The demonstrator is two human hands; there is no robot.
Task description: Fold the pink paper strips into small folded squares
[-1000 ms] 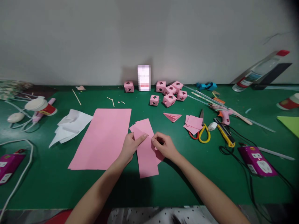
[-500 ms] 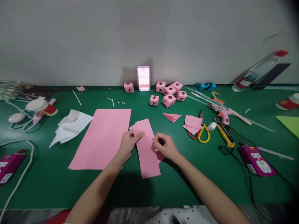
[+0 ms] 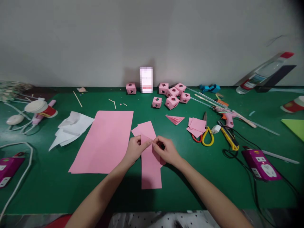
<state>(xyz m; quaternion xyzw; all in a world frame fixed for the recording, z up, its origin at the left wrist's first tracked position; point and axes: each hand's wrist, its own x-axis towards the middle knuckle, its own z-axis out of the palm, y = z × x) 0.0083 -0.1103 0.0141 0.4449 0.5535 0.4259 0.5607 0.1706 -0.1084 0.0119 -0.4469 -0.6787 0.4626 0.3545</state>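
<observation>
A narrow pink paper strip (image 3: 151, 171) lies lengthwise on the green table (image 3: 190, 177) in front of me. My left hand (image 3: 136, 148) pinches its upper left corner and my right hand (image 3: 166, 150) pinches its upper right edge, the fingertips almost meeting over the strip. More pink strips (image 3: 146, 128) lie under it, just beyond my hands. A large pink sheet (image 3: 105, 141) lies flat to the left of my left hand.
Several pink paper cubes (image 3: 172, 95) stand at the back. Small pink squares (image 3: 197, 126), a folded pink triangle (image 3: 175, 119), scissors (image 3: 206, 134), a yellow cutter (image 3: 229, 137) and a glue gun (image 3: 226, 117) lie right. White paper scraps (image 3: 70, 128) lie left. Purple power strips (image 3: 261, 164) sit at both sides.
The strip has slid toward me and turned straighter. My hands have drawn closer together over its upper end.
</observation>
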